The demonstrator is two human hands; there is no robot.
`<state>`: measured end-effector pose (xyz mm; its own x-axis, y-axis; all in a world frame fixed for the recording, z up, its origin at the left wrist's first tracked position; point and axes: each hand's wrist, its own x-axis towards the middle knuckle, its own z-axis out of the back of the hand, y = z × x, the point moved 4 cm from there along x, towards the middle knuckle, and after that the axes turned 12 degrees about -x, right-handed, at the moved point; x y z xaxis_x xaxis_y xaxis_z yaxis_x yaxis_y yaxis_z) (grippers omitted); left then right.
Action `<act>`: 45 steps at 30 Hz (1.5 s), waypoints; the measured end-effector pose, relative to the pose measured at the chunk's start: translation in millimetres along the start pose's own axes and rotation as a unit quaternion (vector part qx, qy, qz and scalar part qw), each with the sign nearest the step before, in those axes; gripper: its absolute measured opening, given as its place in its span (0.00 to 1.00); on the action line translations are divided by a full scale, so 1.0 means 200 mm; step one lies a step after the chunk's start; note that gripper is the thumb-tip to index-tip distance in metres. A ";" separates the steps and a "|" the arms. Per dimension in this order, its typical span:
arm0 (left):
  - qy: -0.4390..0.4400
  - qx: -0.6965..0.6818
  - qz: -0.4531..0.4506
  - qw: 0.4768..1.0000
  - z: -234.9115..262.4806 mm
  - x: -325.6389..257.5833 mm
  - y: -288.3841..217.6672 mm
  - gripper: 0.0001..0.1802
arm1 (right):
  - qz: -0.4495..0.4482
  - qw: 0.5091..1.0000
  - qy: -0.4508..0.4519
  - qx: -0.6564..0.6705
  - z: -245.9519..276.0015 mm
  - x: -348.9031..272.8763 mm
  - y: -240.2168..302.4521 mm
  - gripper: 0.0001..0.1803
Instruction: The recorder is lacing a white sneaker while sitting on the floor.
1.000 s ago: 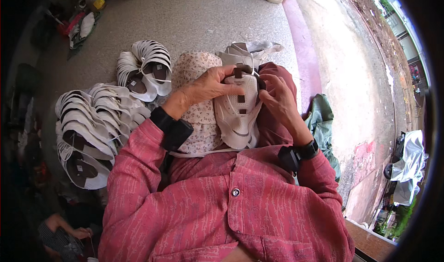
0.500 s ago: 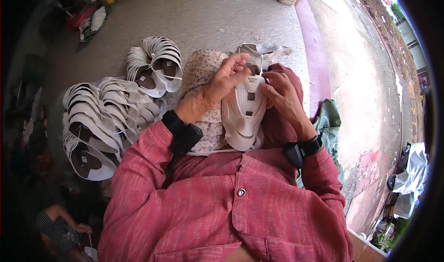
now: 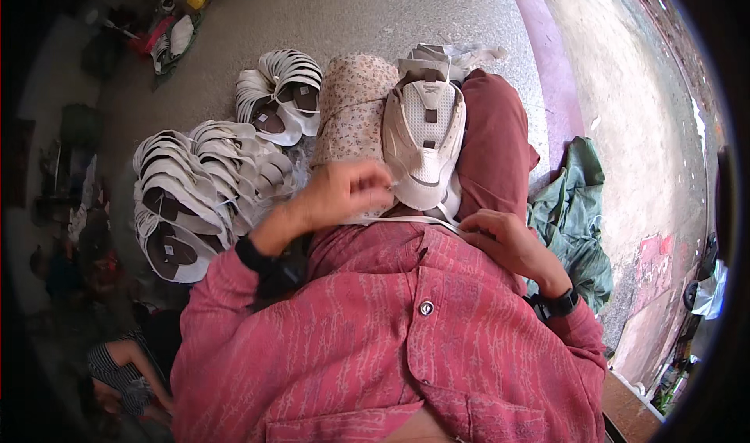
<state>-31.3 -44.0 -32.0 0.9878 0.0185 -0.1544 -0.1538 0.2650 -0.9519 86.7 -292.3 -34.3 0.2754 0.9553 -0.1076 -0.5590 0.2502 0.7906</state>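
A stack of white and beige shoe uppers point(image 3: 422, 176) lies across my lap, toe toward me, with perforated panels and dark square openings along the top one. Close to the toe's left side is my left hand point(image 3: 355, 191), slightly blurred, its fingers curled together; a tiny pale bit shows at the fingertips, too small to name. A white cord point(image 3: 414, 220) runs over my lap below the toe. At the cord's right end, my right hand point(image 3: 500, 238) rests low by my thigh, thumb and fingers closed on it.
Nested white shoe uppers stand in bundles on the floor to the left, one nearer point(image 3: 176, 208) and one farther point(image 3: 281, 91). A floral cloth point(image 3: 355, 99) covers my left leg. Green sheeting point(image 3: 574, 216) lies at right. Another person's arm point(image 3: 133, 361) shows at lower left.
Both hands have drawn back from the far end of the shoe uppers toward my body: the left to beside the toe, the right down to the white cord.
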 end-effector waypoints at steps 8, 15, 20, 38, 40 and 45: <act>0.042 0.005 -0.020 0.999 -0.02 -0.19 0.06 0.09 | 0.007 0.998 0.009 -0.054 0.07 -0.03 0.01 0.08; 0.032 -0.207 0.139 0.968 0.13 -0.16 -0.04 0.10 | 0.002 0.998 -0.043 -0.045 0.10 -0.01 -0.03 0.06; 0.262 0.017 0.092 0.960 0.11 -0.21 0.04 0.12 | -0.124 0.990 0.061 0.041 0.11 -0.01 0.03 0.08; 0.158 -0.013 -0.115 0.981 -0.12 0.34 -0.28 0.17 | -0.072 0.953 -0.002 0.293 0.19 0.13 0.02 0.08; 0.202 -0.038 -0.074 0.976 -0.19 0.38 -0.32 0.17 | -0.093 0.944 -0.057 0.311 0.29 0.11 0.03 0.07; 0.170 -0.161 0.072 0.970 -0.04 0.27 -0.40 0.11 | -0.083 0.865 -0.181 0.460 0.51 0.04 -0.04 0.05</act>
<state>35.2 -71.6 34.4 0.8994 -0.2997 -0.3181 -0.3429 -0.0327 -0.9388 174.2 -303.0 19.8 0.6126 0.7641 -0.2022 0.3260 -0.0112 0.9453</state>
